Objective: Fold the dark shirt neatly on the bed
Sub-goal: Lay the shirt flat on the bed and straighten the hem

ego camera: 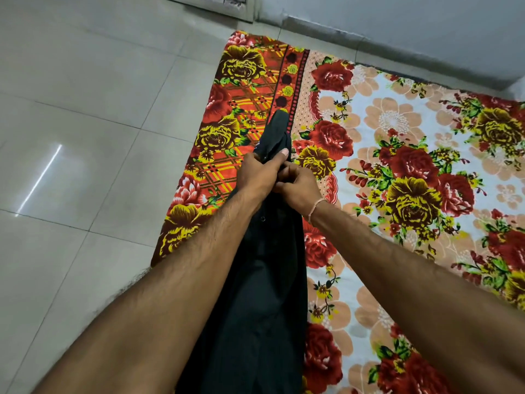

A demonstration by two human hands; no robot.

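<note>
Pale glossy floor tiles (85, 115) fill the left half of your view, with a streak of reflected light on them and a grey wall base along the top. Item one: bed (397, 132), low to the floor, covered by a floral sheet (412, 177) with red and yellow roses on a pale ground and an orange checked border along its left edge. Item two: dark shirt (267, 294), bunched into a long narrow column, held up above the bed's left border; its lower length hangs toward you between your forearms, and a short dark end sticks up beyond your hands. A small button shows on the fabric just below your left wrist. Item three: your left hand (260, 173), fingers curled round the gathered cloth near its upper end. Item four: your right hand (298, 184), touching the left, pinching the same fabric from the right side. A thin thread band (316, 208) circles your right wrist. Both forearms are bare.
</note>
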